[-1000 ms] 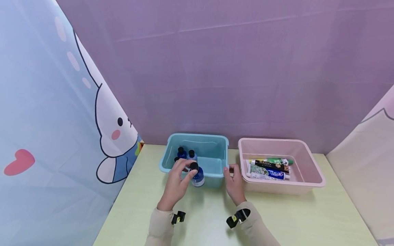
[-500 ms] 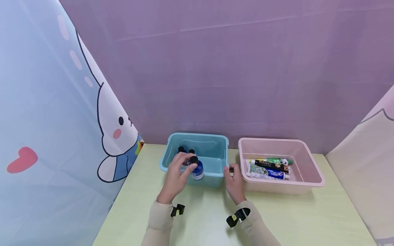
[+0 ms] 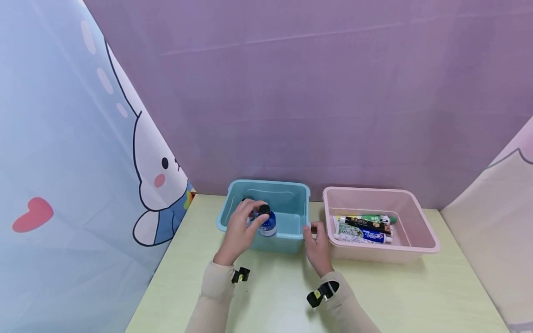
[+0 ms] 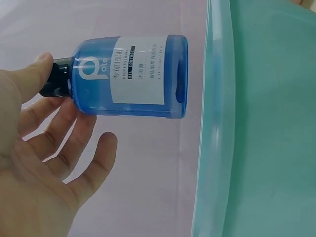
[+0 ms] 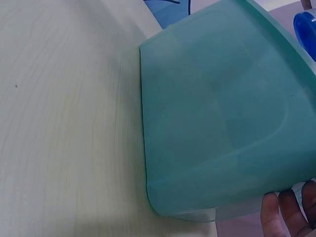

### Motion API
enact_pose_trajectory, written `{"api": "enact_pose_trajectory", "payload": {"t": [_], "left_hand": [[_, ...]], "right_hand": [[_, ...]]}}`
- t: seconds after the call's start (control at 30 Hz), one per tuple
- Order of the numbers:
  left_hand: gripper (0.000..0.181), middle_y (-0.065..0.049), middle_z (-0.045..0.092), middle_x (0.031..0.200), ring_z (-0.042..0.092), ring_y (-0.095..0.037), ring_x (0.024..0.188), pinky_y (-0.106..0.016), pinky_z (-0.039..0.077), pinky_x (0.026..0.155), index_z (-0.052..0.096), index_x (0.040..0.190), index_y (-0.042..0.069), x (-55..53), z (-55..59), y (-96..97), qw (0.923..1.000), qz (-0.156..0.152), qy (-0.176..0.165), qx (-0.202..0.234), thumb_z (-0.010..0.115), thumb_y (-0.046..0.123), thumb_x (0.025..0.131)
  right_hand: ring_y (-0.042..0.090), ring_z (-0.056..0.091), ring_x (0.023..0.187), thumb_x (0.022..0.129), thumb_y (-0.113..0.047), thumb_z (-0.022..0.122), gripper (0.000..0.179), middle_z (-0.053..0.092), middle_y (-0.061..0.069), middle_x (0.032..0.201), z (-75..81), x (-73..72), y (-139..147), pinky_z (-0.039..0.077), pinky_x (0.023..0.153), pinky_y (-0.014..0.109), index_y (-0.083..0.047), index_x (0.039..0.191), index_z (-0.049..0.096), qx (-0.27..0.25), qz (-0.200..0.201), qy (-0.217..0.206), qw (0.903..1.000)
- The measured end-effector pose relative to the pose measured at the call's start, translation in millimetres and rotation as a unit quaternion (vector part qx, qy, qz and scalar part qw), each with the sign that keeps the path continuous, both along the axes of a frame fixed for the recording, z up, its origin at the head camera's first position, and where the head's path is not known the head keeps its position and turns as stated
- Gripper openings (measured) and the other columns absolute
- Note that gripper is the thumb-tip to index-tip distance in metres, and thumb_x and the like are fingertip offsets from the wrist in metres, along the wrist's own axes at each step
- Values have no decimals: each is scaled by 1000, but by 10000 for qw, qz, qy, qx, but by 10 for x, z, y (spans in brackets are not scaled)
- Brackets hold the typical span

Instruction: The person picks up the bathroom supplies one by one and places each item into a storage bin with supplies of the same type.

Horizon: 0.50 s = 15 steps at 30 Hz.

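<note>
My left hand [image 3: 238,229] pinches a small blue bottle [image 3: 269,226] by its black cap [image 4: 56,79]. The bottle hangs upright over the front rim of a teal plastic bin [image 3: 276,245]. In the left wrist view its white printed label [image 4: 138,69] shows, and its base is above the bin's rim [image 4: 217,118]. Behind the left hand, other dark-capped bottles inside the bin are mostly hidden. My right hand [image 3: 318,245] holds the bin's front right corner, thumb at the rim and fingers [image 5: 271,215] against the side wall.
A pink bin [image 3: 387,253] stands close on the right, with several toothpaste tubes [image 3: 366,226] lying in it. Both bins rest on a pale wooden table [image 3: 275,296]. A purple cloth [image 3: 291,92] hangs behind them.
My left hand has raised the blue bottle and moved it slightly away from me, from in front of the teal bin to over its front rim. The right hand stays at the corner.
</note>
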<state>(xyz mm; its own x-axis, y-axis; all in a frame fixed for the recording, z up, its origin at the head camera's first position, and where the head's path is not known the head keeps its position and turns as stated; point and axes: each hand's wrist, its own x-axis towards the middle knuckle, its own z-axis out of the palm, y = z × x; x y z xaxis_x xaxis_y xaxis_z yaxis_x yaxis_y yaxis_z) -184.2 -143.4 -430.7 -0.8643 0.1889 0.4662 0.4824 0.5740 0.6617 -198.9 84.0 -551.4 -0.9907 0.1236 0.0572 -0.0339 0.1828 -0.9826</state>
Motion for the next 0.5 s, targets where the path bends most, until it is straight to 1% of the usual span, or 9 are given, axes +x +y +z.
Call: {"api": "enact_pose_trajectory", "payload": {"t": [0.07,0.1,0.23,0.37,0.5], "left_hand": [[34,-3,63,114,61,-29,103,-43,55,84,66,129,12,-18,16,-2,10000,-26,-34,-60,65,32,101],[34,-3,63,114,61,-29,103,-43,54,82,66,129,13,-27,25,-3,9999,-40,-34,-100,64,32,101],[33,-4,64,113,61,-29,101,-36,51,75,66,128,13,-53,66,-2,9996,-63,-77,-269,64,32,101],[34,-4,65,115,61,-25,100,-32,51,76,67,128,13,-91,97,-4,9990,-82,-211,-375,65,32,101],[35,-4,66,115,60,-21,99,-38,53,81,67,128,12,-145,119,-1,9981,-87,-303,-527,65,33,100]], "right_hand": [[23,53,106,108,-26,50,26,57,14,118,-11,-5,3,51,86,29,-4,122,51,22,-25,65,10000],[23,53,105,108,-26,50,26,57,14,117,-17,-9,4,51,86,28,-4,121,52,34,-35,98,9999],[22,53,106,108,-26,50,26,57,14,118,-32,-18,10,51,85,27,-4,122,51,55,-39,96,9999],[22,53,107,109,-28,48,28,57,14,119,-37,-23,11,51,86,26,-4,123,51,35,-9,71,10000],[21,53,107,109,-29,49,29,57,14,119,-31,-17,16,51,87,26,-4,123,51,3,-1,71,10000]]}}
